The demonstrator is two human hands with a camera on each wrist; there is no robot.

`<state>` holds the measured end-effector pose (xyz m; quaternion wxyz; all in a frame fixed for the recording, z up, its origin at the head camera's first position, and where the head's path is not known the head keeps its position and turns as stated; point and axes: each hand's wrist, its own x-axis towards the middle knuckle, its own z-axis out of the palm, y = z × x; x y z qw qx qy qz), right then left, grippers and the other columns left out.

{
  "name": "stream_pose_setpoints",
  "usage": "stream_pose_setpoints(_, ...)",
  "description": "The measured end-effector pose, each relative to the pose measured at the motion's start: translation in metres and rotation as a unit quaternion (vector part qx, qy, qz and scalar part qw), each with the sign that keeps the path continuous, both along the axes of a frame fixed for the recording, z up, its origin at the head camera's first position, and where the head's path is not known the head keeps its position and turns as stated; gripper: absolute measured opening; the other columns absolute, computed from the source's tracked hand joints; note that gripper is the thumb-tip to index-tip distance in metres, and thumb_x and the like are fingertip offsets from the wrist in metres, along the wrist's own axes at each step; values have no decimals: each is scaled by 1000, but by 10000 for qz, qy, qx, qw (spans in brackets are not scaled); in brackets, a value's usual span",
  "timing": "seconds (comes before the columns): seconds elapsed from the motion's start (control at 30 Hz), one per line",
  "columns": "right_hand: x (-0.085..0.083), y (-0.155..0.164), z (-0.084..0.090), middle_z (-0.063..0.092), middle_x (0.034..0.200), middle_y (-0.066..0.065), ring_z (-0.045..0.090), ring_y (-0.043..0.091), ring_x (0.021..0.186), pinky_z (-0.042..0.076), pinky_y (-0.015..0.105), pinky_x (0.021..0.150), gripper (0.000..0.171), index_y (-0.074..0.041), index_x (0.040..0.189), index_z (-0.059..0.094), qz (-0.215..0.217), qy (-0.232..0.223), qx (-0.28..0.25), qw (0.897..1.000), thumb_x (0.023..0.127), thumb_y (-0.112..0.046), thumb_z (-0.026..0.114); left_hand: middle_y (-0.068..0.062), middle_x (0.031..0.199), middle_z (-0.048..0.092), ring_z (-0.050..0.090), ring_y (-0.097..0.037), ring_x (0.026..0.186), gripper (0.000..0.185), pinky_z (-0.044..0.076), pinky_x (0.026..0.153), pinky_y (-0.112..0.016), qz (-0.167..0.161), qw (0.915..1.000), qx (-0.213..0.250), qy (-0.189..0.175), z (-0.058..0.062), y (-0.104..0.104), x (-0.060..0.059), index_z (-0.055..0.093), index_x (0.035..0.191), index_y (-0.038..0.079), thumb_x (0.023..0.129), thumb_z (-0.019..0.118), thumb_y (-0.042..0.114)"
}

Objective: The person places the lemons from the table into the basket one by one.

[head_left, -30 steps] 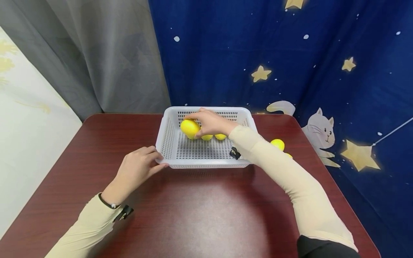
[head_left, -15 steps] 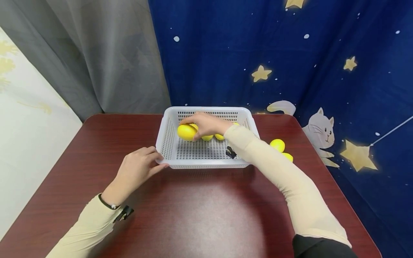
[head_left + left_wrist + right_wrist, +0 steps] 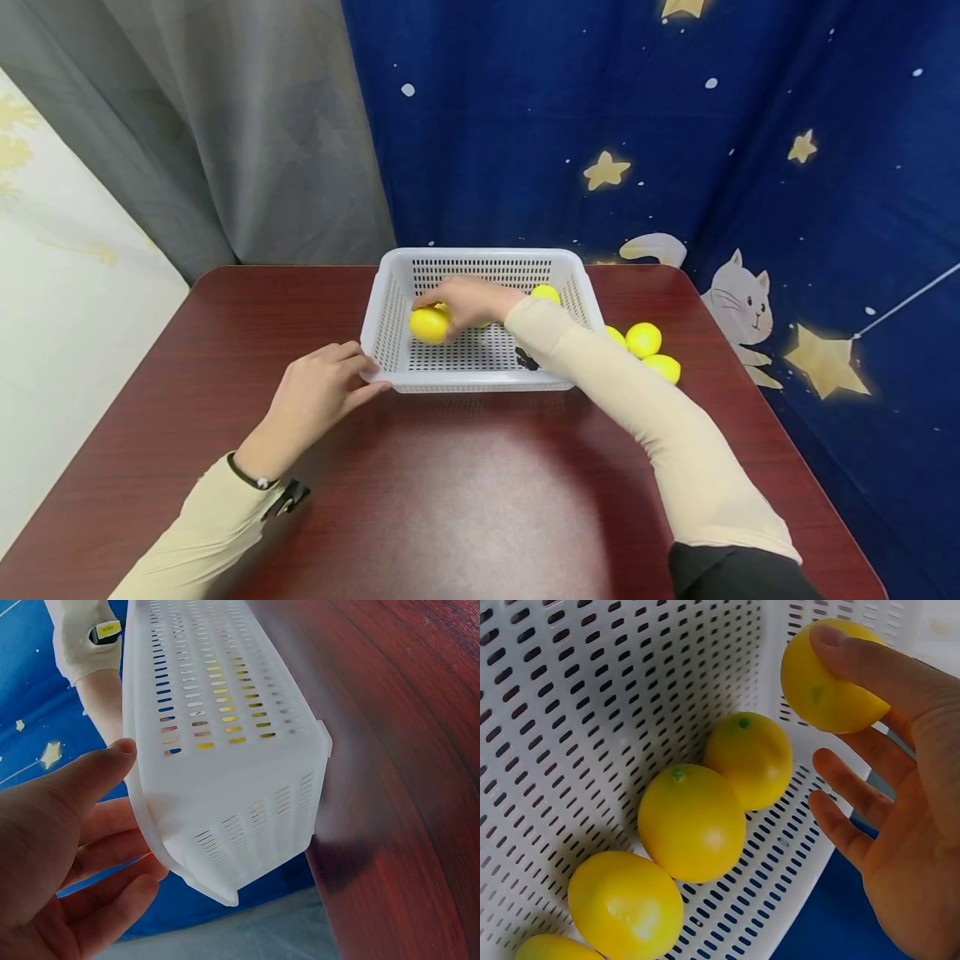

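A white perforated plastic basket (image 3: 480, 380) stands toward the back of the table. My left hand (image 3: 318, 390) holds its near left corner, thumb against the front rim and fingertips at the side rim. Inside the basket, my right hand (image 3: 467, 302) grips a yellow lemon (image 3: 429, 326) between thumb and fingers, near the left end. The right wrist view shows this held lemon (image 3: 831, 679) raised off the perforated floor. Several more lemons (image 3: 692, 823) lie in a row along the basket's wall, mostly hidden behind the right hand in the head view.
Outside the basket on the right, a few lemons (image 3: 643, 340) rest on the dark red table (image 3: 480, 492), partly covered by the right sleeve. A blue starry curtain (image 3: 510, 125) and a grey curtain (image 3: 285, 142) hang behind the table.
My right hand has moved the lemon lower and nearer inside the basket, slightly to the left. More lemons now show around the right sleeve. My left hand stays on the corner.
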<state>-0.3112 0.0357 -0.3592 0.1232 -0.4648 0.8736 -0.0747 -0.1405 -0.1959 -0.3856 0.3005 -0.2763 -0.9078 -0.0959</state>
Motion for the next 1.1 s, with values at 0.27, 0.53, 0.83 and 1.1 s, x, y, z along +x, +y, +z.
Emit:
stream_pose_setpoints(0.27,-2,-7,-13,65,129,-8,50,16,108,43,32,94,72,-31,139,56,-48,336,108,9994,73,-30,84,5,74,61,52,-10,63,27,47,53,-31,10,10000,-1,23,0,0,0,72,79,15,70,86,36)
stream_pose_setpoints(0.53,-1,-11,-19,65,131,-9,48,16,114,38,34,96,71,-31,138,57,-91,650,129,9978,73,-35,84,5,74,61,52,-10,63,28,47,53,-31,36,10000,-41,-23,-1,0,0,72,80,15,71,85,37)
stream_pose_setpoints(0.83,-4,-15,-28,65,129,-11,47,16,112,36,35,96,72,-31,139,56,-177,818,245,9962,73,-41,83,5,74,61,52,-10,63,28,47,53,-31,62,10000,-59,-37,-1,0,1,72,80,15,71,86,38)
stream_pose_setpoints(1.1,-4,-19,-33,65,131,-10,48,17,112,36,38,105,73,-28,140,55,-115,841,328,9959,74,-41,83,5,74,61,51,-10,63,28,47,53,-30,62,10000,-47,-50,0,1,1,72,80,15,70,86,37)
